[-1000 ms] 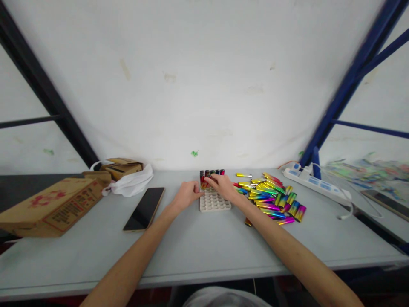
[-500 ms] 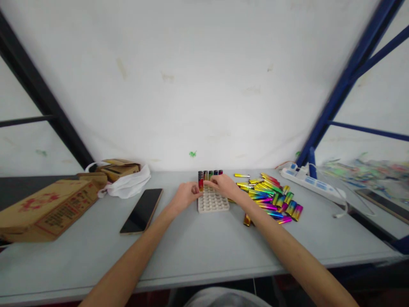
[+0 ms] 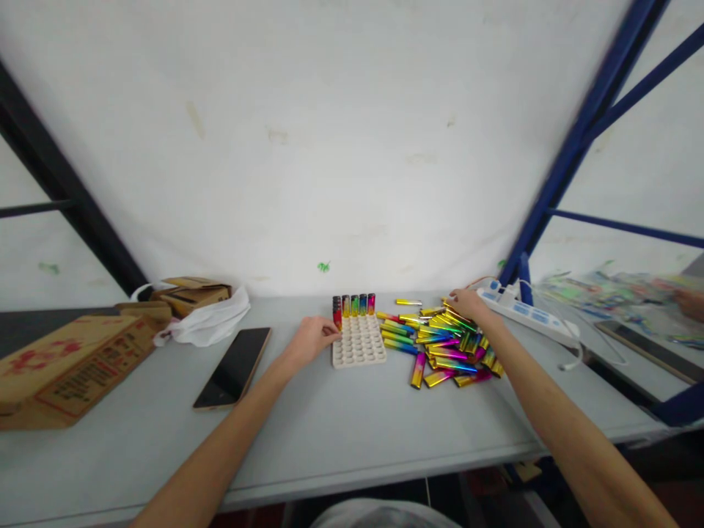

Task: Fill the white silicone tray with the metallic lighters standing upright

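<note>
A pale tray with round holes (image 3: pixel 360 350) stands mid-table, with several shiny multicoloured lighters (image 3: pixel 355 305) upright along its back row and left edge. My left hand (image 3: pixel 314 339) is at the tray's left edge, its fingers bent together beside a red lighter (image 3: pixel 337 317); whether they grip anything is too small to tell. To the right of the tray lies a loose pile of metallic rainbow lighters (image 3: pixel 448 345). My right hand (image 3: pixel 468 304) reaches over the back of this pile, fingers bent down at the lighters; what is between them is hidden.
A black phone (image 3: pixel 234 368) lies left of the tray. Farther left are a cardboard box (image 3: pixel 71 367), a smaller box (image 3: pixel 198 295) and a white plastic bag (image 3: pixel 212 319). A white power strip (image 3: pixel 531 315) lies right. Another person's hand (image 3: pixel 690 302) shows at the far right.
My right hand has moved from the tray rightward to the back of the lighter pile. My left hand remains by the tray's left edge. The view has shifted slightly.
</note>
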`<state>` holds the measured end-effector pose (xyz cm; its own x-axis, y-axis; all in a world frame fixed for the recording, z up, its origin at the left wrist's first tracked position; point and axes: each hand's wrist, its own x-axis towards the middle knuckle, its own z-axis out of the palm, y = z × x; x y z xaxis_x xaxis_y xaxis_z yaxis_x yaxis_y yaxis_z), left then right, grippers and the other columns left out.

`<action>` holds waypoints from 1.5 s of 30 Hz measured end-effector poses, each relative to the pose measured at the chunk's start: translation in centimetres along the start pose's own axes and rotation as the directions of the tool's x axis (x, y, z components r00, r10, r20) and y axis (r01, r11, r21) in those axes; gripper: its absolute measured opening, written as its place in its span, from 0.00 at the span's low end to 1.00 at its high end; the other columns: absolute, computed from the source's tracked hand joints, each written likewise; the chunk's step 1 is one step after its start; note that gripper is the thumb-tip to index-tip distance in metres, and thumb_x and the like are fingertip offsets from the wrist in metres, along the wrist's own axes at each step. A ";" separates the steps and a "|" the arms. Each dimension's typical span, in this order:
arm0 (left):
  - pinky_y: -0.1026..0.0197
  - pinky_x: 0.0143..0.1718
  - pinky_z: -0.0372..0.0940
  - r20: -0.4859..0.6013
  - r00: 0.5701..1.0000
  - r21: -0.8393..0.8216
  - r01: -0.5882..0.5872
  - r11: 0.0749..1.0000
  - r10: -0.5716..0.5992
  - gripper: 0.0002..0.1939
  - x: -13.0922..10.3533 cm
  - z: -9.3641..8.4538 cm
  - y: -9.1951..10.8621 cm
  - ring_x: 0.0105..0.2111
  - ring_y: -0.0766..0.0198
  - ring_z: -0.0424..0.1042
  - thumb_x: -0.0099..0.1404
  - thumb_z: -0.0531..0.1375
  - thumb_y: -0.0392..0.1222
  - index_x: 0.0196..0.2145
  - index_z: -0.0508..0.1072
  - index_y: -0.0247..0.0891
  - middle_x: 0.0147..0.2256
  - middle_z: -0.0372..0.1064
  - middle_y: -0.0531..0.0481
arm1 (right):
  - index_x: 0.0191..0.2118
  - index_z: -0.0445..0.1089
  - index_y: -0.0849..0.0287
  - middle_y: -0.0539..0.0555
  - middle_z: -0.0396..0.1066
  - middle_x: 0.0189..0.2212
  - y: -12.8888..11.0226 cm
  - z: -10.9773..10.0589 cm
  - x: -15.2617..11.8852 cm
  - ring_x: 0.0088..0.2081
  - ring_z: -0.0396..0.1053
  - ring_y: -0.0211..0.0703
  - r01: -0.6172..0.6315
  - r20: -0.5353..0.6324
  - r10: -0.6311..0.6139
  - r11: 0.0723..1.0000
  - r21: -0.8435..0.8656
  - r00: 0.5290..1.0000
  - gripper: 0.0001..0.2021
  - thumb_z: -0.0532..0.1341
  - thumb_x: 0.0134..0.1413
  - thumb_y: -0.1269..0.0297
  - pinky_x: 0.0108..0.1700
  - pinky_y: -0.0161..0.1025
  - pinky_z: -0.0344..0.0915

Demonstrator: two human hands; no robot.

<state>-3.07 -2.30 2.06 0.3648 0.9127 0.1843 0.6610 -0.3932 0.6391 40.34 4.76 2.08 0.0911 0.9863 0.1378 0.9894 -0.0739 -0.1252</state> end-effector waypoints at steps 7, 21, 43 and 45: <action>0.61 0.37 0.67 0.010 1.000 0.010 0.013 1.000 -0.013 0.11 0.1 0.0 0.0 0.33 0.57 0.77 0.59 0.62 0.46 0.31 0.81 0.36 0.32 0.80 0.45 | 0.46 0.79 0.63 0.60 0.79 0.43 0.8 -0.2 0.0 0.43 0.76 0.51 0.026 0.008 -0.026 0.997 0.071 1.000 0.15 0.60 0.60 0.61 0.42 0.37 0.67; 0.61 0.37 0.67 0.017 1.000 0.025 0.007 1.000 -0.007 0.12 0.1 -0.2 0.1 0.33 0.58 0.77 0.59 0.61 0.47 0.32 0.81 0.36 0.32 0.80 0.45 | 0.44 0.79 0.62 0.60 0.80 0.35 2.0 -0.5 -0.6 0.35 0.75 0.51 0.099 -0.161 -0.044 0.929 0.356 0.986 0.18 0.58 0.60 0.55 0.38 0.41 0.66; 0.61 0.35 0.66 0.015 1.000 0.052 -0.001 0.999 0.000 0.12 -0.1 -0.1 0.3 0.33 0.57 0.76 0.61 0.61 0.46 0.32 0.81 0.36 0.32 0.80 0.45 | 0.34 0.62 0.54 0.42 0.50 0.20 -21.6 -3.3 -9.0 0.19 0.48 0.33 0.085 -0.087 -0.463 -0.027 0.996 0.882 0.21 0.58 0.57 0.39 0.21 0.31 0.49; 0.61 0.36 0.66 0.014 1.000 0.047 -0.002 0.999 0.001 0.12 -0.1 -0.1 0.3 0.33 0.57 0.76 0.61 0.61 0.46 0.32 0.81 0.36 0.32 0.80 0.45 | 0.28 0.59 0.55 0.43 0.49 0.19 -22.6 -2.4 -9.1 0.20 0.47 0.33 0.177 -0.132 -0.362 0.094 0.980 0.923 0.23 0.56 0.57 0.38 0.23 0.33 0.47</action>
<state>-2.97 -2.45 2.34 0.3743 0.9107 0.1746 0.6905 -0.3995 0.6030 17.46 -2.89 5.97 -0.2596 0.9172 0.3023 -0.0021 0.3125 -0.9499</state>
